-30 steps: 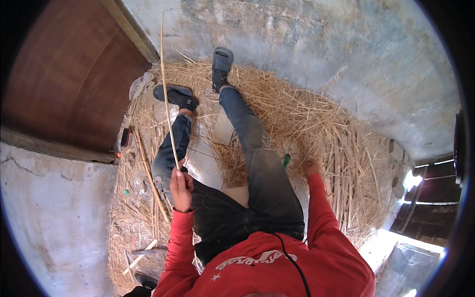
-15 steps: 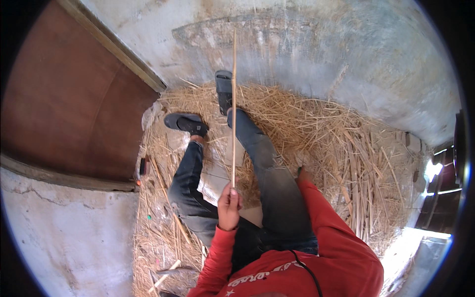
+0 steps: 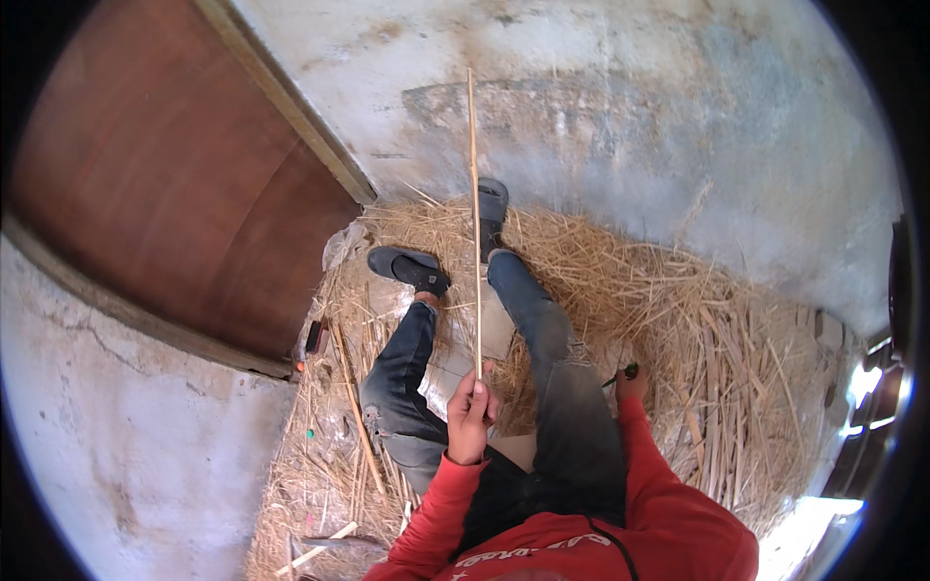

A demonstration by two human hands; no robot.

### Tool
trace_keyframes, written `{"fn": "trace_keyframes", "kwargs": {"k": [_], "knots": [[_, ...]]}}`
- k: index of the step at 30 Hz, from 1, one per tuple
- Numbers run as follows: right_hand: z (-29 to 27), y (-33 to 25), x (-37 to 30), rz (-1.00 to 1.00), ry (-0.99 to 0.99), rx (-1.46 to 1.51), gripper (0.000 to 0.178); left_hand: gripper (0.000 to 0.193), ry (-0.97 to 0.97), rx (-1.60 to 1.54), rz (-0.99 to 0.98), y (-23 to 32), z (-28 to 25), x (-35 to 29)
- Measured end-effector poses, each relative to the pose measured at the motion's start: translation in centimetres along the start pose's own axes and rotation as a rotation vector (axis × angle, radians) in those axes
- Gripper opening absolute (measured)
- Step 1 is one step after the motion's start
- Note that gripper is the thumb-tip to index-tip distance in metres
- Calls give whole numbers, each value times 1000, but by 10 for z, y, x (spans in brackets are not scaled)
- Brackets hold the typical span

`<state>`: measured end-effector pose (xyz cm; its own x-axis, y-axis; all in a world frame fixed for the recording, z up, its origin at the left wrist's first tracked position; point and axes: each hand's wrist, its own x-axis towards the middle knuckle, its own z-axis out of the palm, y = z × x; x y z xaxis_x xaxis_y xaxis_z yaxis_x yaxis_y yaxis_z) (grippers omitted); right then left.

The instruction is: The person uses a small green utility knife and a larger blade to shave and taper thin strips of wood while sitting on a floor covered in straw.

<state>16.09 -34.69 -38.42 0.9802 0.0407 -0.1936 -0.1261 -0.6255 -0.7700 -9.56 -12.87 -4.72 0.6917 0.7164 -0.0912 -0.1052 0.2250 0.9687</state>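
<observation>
My left hand (image 3: 469, 418) is closed round the lower end of a long, thin, pale stick (image 3: 476, 252), with the thumb along it. The stick, reed or cane by its look, points up and away from me and has a joint in its upper part. Beside my right knee, low over the straw, my right hand (image 3: 632, 385) is closed on a small dark-green tool (image 3: 632, 371). A narrow dark piece sticks out to the left of that hand; the tool's exact kind is too small to tell.
Loose straw (image 3: 620, 257) covers much of the floor. A heap of split sticks (image 3: 722, 387) lies to my right. A brown door panel (image 3: 184, 184) is at the left, a stained wall (image 3: 620, 126) ahead. A small dark-red object (image 3: 315, 337) sits by the door frame.
The view has shifted, so the surroundings sit lower and farther right. My right hand, mostly hidden behind my leg before, now shows with the dark-green tool. The left hand still holds the stick.
</observation>
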Motion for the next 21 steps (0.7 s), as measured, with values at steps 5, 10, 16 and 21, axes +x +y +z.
{"fn": "trace_keyframes", "kwargs": {"k": [5,10,16,21], "knots": [[-10,-48,-4,-257,179,169,29,43,16,-41,14,18,2,-14],[-61,-120,-15,-81,-48,995,31,43,-11,-43,60,30,-10,-31],[-155,-232,-107,76,-612,1382,49,41,79,-53,123,31,-28,-64],[-196,-250,-179,-33,-1068,1273,59,41,81,-183,31,26,-37,-106]]}}
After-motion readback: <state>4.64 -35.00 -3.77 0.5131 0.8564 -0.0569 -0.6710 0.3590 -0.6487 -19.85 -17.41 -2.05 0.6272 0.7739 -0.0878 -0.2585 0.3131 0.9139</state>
